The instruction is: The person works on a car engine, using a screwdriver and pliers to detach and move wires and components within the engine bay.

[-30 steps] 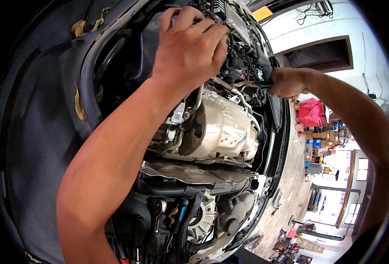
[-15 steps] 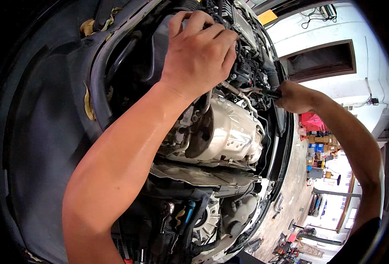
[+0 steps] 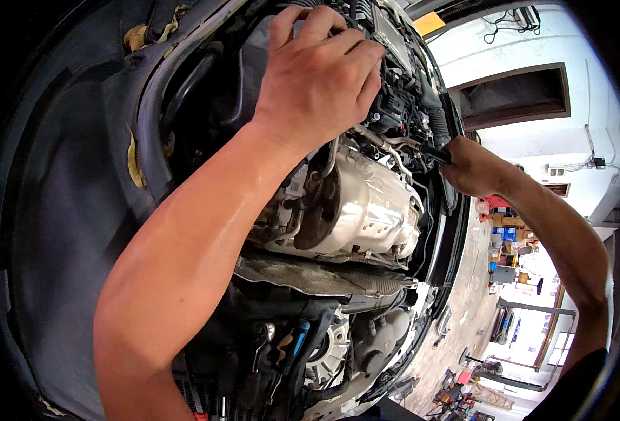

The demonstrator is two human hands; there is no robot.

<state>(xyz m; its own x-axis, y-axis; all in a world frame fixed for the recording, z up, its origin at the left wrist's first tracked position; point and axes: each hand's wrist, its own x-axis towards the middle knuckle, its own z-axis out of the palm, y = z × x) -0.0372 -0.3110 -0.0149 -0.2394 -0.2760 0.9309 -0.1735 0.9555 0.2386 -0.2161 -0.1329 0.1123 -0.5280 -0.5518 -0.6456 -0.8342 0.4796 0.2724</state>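
Observation:
My left hand (image 3: 320,77) reaches over the upper part of a car's engine, back of the hand up. Its fingers bend down over the engine parts beside a dark plastic cover (image 3: 252,63); what lies under them is hidden. At the engine's right side my right hand (image 3: 472,167) is closed in a fist round a dark handle (image 3: 433,152). The handle points left toward metal pipes (image 3: 376,137); its far end cannot be made out. Below and between my hands sits a shiny silver heat shield (image 3: 376,207) with a rounded body.
A ratchet (image 3: 262,344) and a blue-handled tool (image 3: 299,338) lie in the bay's lower part, near a pale rounded reservoir (image 3: 387,344). Dry leaves (image 3: 135,165) rest along the black trim at left. Beyond the car are a workshop floor (image 3: 457,316) and stacked boxes (image 3: 510,221).
The view has shifted slightly. My right hand and the dark handle sit a little lower in the picture; my left hand keeps its place on the engine.

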